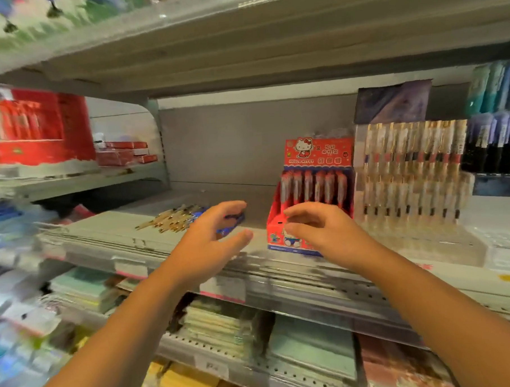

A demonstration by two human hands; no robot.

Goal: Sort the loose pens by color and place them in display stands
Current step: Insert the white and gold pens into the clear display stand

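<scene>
Head view, strong motion blur at the left and the edges.

Left hand (212,236): forearm comes up from near left, palm turned right. Fingers (234,206) loosely curved, thumb (241,237) held well apart below them. A bunch of blue pens (234,220) shows in the gap between fingers and thumb. Cannot tell whether the hand touches them.

Right hand (325,231): forearm comes up from near right, palm facing left and down. Fingers (301,211) spread and slightly bent, holding nothing, in front of the low front wall of the red display stand (316,161). Contact with the stand: cannot tell.

Task items: gold loose pens (170,220) lie in a flat heap on the shelf (150,239), just left of the left hand, with the blue pens at the heap's right end. The red display stand is upright on the same shelf, right of centre, with packed pens standing in its far tier. Its near tier is hidden by the right hand.

Edges and room: bare shelf between the blue pens and the red stand, running back to the grey back panel (216,142). A clear stand (407,163) full of gold pens sits just beside the red stand on the right. The upper shelf (241,47) overhangs above. Price tags (131,267) line the shelf's near edge, under both wrists.
</scene>
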